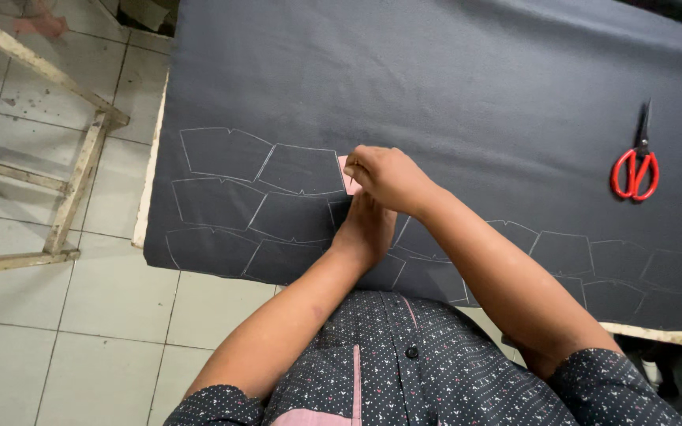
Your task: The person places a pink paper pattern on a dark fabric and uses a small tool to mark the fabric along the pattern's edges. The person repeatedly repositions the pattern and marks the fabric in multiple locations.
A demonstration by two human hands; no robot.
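A dark grey cloth (467, 87) is spread over the surface (145, 207), whose pale edge shows along the left side and at the lower right. White outlines (262, 197) of small curved panels are drawn on the cloth in rows along its near edge. A small pink piece of chalk (349, 175) is pinched between the fingertips of the right hand (388, 177), its lower end set against the cloth just beside the right edge of the upper drawn panels. The left hand (366, 229) is laid on the cloth directly under the right hand; whether it presses a template cannot be told, since it is partly covered. Red-handled scissors (635, 164) are left lying shut on the cloth, well apart to the right. A wooden frame (73, 181) is seen standing on the tiled floor (57, 315) to the left of the surface.
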